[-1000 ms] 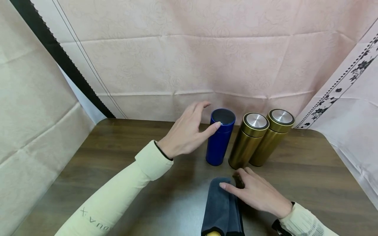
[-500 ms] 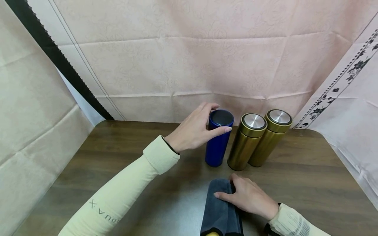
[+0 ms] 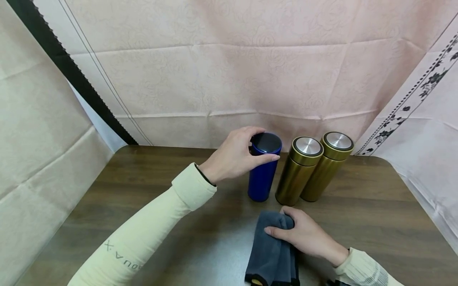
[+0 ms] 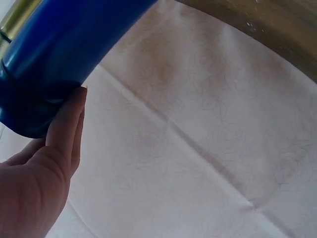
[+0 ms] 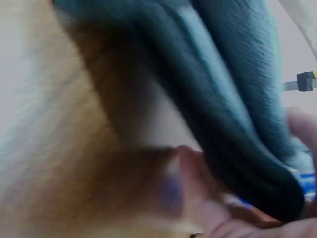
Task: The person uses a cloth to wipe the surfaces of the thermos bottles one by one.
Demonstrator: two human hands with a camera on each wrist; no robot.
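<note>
A blue thermos (image 3: 262, 178) with a dark lid stands upright on the table. My left hand (image 3: 234, 155) holds it near the top, thumb across the front and fingers behind; the left wrist view shows fingers against the blue side (image 4: 74, 54). My right hand (image 3: 311, 234) grips the far end of a folded dark blue-grey cloth (image 3: 270, 248), thumb on top and fingers at its edge. In the right wrist view the folded cloth (image 5: 218, 89) hangs above the wooden surface, pinched between thumb and fingers. A bit of yellow shows at the cloth's near end.
Two gold thermoses, one in front (image 3: 298, 174) and one behind (image 3: 327, 167), stand close together right of the blue one, with silver lid tops. The wooden table (image 3: 161, 230) backs onto a pale pink fabric sheet (image 3: 229, 79). Light sheets hang at both sides.
My left hand has moved right and closed around the top of the blue thermos. My right hand has taken hold of the cloth's far end and raised it slightly.
</note>
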